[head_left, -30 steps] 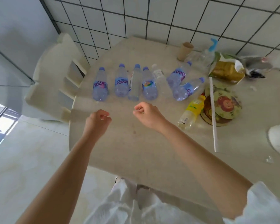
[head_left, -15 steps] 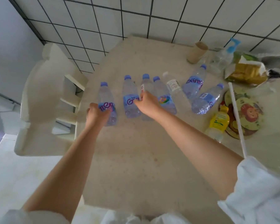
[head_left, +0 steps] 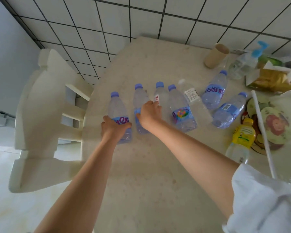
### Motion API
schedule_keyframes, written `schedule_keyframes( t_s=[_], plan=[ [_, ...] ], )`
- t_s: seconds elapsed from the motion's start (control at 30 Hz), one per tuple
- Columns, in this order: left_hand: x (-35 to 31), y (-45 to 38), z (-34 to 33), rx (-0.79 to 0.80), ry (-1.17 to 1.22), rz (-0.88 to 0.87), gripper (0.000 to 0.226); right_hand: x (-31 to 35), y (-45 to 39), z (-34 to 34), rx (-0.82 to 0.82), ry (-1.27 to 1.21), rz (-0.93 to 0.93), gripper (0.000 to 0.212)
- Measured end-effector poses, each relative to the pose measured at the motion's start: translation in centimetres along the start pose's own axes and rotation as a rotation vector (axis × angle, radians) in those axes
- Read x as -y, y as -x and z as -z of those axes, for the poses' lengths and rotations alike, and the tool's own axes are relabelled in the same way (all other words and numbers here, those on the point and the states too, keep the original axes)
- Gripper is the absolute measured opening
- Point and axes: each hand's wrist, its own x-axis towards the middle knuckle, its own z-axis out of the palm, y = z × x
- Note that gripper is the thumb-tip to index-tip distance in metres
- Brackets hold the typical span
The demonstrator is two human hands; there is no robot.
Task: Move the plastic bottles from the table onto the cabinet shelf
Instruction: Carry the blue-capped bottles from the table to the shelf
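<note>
Several clear plastic bottles with blue caps stand in a row on the beige table (head_left: 141, 165). My left hand (head_left: 112, 127) grips the leftmost bottle (head_left: 117, 108) around its lower label. My right hand (head_left: 149, 113) grips the second bottle (head_left: 139, 96) at its middle. Beside them stand a third bottle (head_left: 160, 96) and a fourth bottle with a colourful label (head_left: 180, 110). A clear bottle with a white label (head_left: 191, 100) and two more blue-capped bottles (head_left: 215, 91) (head_left: 228, 111) lie further right. No cabinet shelf is in view.
A white chair (head_left: 40, 101) stands at the table's left edge. At the right lie a yellow-capped bottle (head_left: 241, 140), a round cartoon mat (head_left: 274, 125), a white rod (head_left: 263, 132), a cardboard tube (head_left: 215, 55), a spray bottle (head_left: 245, 62) and food packets (head_left: 272, 78). A tiled wall is behind.
Both hands reached forward from above the table's middle to the bottle row. The left hand closed round the leftmost bottle, the right hand round the second one.
</note>
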Motion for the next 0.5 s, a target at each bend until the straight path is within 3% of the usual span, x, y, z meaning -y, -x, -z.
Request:
schedule_keyframes(
  t_s=[0.13,0.23,0.37,0.5],
  plan=[
    [-0.3,-0.1,-0.6,-0.004,-0.013,-0.004,0.083,0.6,-0.5,-0.5,0.059,-0.163,-0.106,0.079],
    [-0.2,-0.2,-0.9,-0.018,-0.002,-0.012,0.083,0.9,-0.5,-1.4,0.121,-0.342,-0.142,0.077],
    [0.1,-0.4,-0.7,-0.007,0.007,-0.019,0.085,1.1,-0.8,-1.8,0.152,-0.405,-0.176,0.074],
    [0.2,-0.5,-0.1,0.032,0.071,-0.005,0.069,0.5,-1.0,-1.8,0.155,-0.444,-0.151,0.068]
  ],
)
